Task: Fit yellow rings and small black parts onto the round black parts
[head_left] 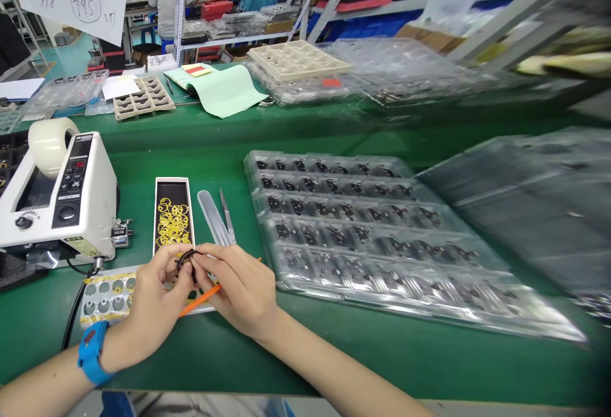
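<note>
Both hands meet over the near edge of the work area, pinching one small, dark, ring-like part (187, 256). Left hand (160, 296): thumb and fingers curled, nearly closed on the part's left side. Right hand (238, 286): thumb and index fingertip drawn together at its right side, other fingers bent; a thin orange stick (200, 301) runs behind them, apparently tucked in the grip. Handling, as judged: the left pinch should stay steady and light on the rim while the right fingertips make small adjustments; the stick is best kept angled away so its end does not scrape the part. Fine detail is too small to read. Position: the part lies between the two sets of fingertips, just in front of a white rectangular box (155, 219) of thin yellow rings (172, 223), and above a pale sheet of round grey pieces (109, 296), partly hidden by the hands. Slim metal tweezers (226, 213) lie just beyond the right hand; a clear plastic compartment tray (334, 297) sits to its right.
</note>
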Action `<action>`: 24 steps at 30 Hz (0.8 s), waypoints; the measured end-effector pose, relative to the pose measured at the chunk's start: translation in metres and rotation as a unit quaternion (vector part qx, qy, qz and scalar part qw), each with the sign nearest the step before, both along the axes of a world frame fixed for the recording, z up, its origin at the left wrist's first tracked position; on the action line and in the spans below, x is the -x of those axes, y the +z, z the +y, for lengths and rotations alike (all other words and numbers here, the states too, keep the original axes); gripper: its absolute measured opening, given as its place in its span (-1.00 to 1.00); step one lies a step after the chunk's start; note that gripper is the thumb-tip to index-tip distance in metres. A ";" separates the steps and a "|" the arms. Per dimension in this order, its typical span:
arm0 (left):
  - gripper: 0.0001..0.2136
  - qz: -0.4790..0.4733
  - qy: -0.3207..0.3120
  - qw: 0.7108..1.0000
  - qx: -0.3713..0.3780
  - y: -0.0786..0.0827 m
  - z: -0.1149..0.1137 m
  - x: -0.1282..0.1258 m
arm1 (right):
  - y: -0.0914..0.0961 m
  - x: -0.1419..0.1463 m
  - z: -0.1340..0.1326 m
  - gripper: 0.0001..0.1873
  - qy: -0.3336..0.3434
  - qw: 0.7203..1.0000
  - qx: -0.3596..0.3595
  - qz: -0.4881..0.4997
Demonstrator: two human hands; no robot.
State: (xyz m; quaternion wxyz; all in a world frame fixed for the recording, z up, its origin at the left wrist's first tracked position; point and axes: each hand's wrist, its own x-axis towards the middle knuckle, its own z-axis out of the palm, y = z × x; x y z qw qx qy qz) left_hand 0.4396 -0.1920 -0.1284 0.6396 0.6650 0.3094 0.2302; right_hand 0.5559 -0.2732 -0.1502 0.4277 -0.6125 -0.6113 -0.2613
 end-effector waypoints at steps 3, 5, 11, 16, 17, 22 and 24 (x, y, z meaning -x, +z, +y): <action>-0.82 -0.021 0.000 0.997 0.075 -0.001 0.004 -0.003 | 0.000 -0.002 0.002 -0.86 0.018 0.999 0.015 0.035; -0.80 -0.033 0.005 0.993 0.112 -0.001 0.006 -0.006 | 0.001 -0.003 0.002 -0.85 0.039 0.997 0.023 0.062; -0.70 -0.028 0.015 0.988 0.148 0.005 0.014 -0.010 | 0.004 -0.006 -0.001 -0.83 0.089 0.984 0.025 0.149; -0.76 -0.037 -0.005 0.988 0.149 0.008 0.020 -0.009 | 0.014 -0.016 -0.007 -0.92 0.114 0.961 0.034 0.248; -0.78 -0.037 -0.017 0.987 0.155 0.009 0.021 -0.008 | 0.017 -0.019 -0.008 -0.91 0.123 0.954 0.047 0.271; -0.78 -0.029 -0.066 0.982 0.176 0.013 0.022 -0.006 | 0.021 -0.025 -0.009 -0.91 0.209 0.927 0.141 0.277; -0.78 -0.019 -0.065 0.984 0.165 0.015 0.021 -0.006 | 0.020 -0.025 -0.010 -0.90 0.236 0.924 0.148 0.262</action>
